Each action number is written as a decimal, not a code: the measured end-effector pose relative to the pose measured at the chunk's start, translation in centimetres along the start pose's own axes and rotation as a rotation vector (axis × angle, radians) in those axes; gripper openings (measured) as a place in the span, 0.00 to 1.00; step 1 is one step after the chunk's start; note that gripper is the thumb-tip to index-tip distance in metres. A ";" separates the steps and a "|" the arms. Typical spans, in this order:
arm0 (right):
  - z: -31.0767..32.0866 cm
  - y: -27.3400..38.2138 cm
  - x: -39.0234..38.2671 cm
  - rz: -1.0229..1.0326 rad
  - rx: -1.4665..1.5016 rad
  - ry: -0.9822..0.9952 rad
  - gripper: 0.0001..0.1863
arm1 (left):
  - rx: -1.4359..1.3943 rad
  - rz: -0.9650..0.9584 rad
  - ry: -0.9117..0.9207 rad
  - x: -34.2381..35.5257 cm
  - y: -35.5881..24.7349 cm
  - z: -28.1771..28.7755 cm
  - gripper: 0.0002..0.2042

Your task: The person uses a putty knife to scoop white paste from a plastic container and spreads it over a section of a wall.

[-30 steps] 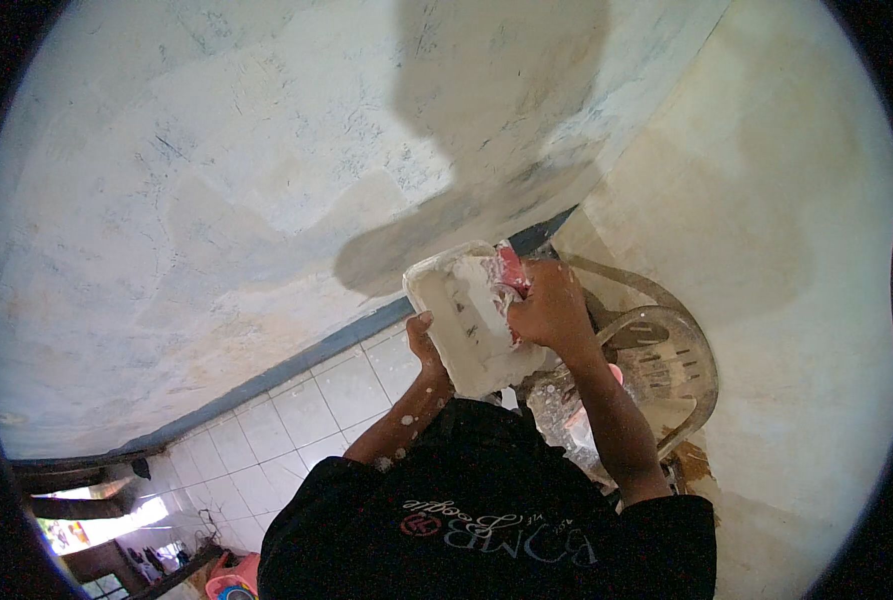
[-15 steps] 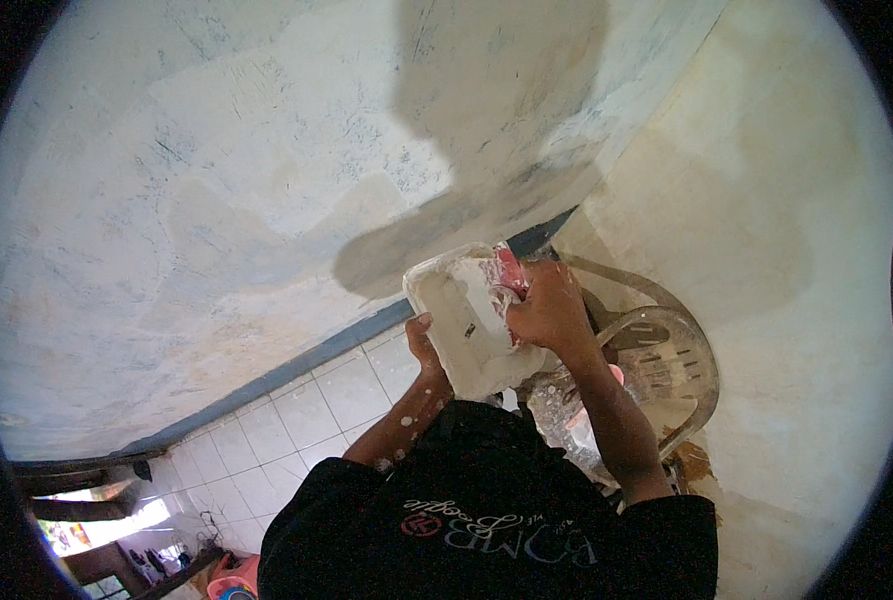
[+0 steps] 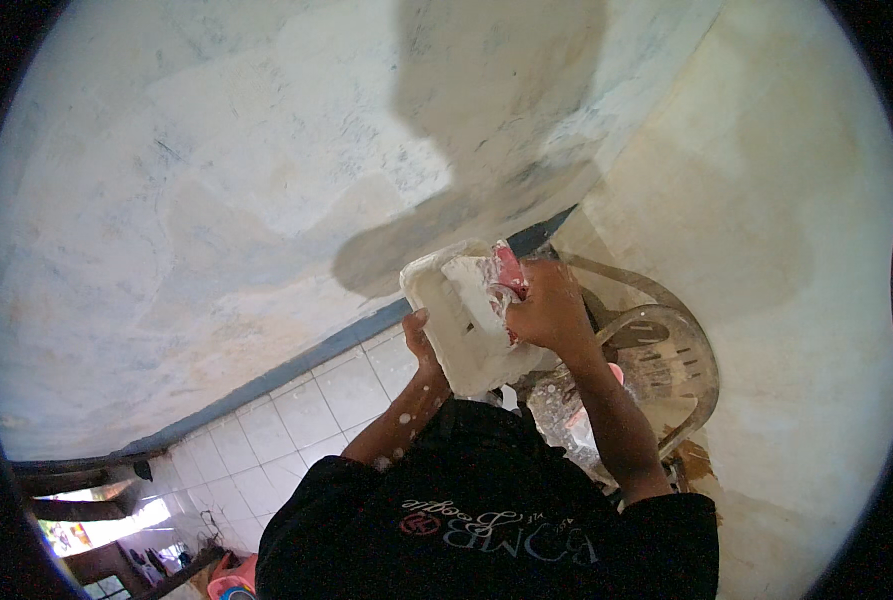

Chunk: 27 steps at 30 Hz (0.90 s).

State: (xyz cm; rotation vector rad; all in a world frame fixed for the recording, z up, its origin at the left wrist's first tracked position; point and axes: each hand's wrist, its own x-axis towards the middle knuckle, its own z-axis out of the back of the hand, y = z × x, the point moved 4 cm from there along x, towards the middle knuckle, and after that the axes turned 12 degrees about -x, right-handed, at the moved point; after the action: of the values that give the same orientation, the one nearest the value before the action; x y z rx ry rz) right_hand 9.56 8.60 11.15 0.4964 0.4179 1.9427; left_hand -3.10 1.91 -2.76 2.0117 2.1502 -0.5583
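Note:
My left hand (image 3: 420,338) grips the left side of a white rectangular tub (image 3: 481,375), its thumb up along the rim. The tub is tilted, and pale paste coats its inside. In my right hand (image 3: 551,310) is a red scraper (image 3: 509,268) smeared with white paste, held at the tub's right side. Its blade is partly hidden by the paste and my fingers. White spots of paste dot my left forearm.
Ahead stands a patchy white wall (image 3: 266,150) with a blue-grey strip (image 3: 296,367) along its foot. White floor tiles (image 3: 301,410) lie to the left. A dirty plastic chair (image 3: 701,370) stands at right, against a cream wall (image 3: 796,400).
The tub and my left hand have shifted very slightly to the left and up. My right hand and the scraper stay almost where they were.

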 end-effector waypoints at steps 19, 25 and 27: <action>0.0 1.1 -0.6 0.048 0.061 0.006 0.10 | 0.008 0.018 0.096 -0.7 -0.1 -2.1 0.38; 0.3 1.9 -0.1 0.061 -0.047 -0.082 0.08 | 0.009 -0.017 0.126 -1.2 -0.3 -3.2 0.38; 0.8 2.3 0.0 0.078 -0.027 -0.078 0.09 | -0.057 0.000 0.192 -1.2 -0.2 -3.2 0.37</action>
State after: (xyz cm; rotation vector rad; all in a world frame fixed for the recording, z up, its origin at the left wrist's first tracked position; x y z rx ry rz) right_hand 8.21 7.71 12.99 0.5760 0.3266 1.9941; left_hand -2.68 1.95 0.68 2.1122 2.2434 -0.3103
